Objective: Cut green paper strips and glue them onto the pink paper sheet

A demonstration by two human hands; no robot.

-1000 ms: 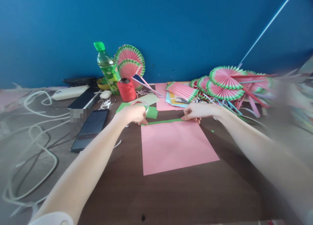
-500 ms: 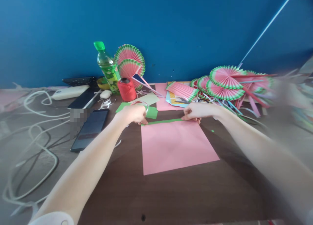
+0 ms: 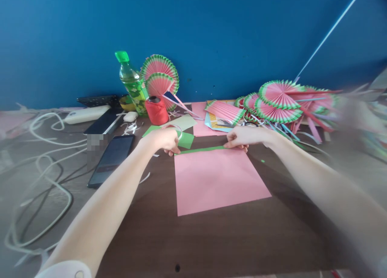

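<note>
Both hands on green strip

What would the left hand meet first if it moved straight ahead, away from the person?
Probably the tape ring just beyond the left hand, lying on the green paper; depth is uncertain.

Dark wood table: pink sheet, phone, white cables, red spool, paper fans.

Both forearms are bare, no watch or bracelet, no rings seen on left hand or right hand. Only clothing visible: a white sleeve edge w/ rounded hem, at bottom-left corner, well apart from the left hand. Right arm is blurred near the frame edge.
</note>
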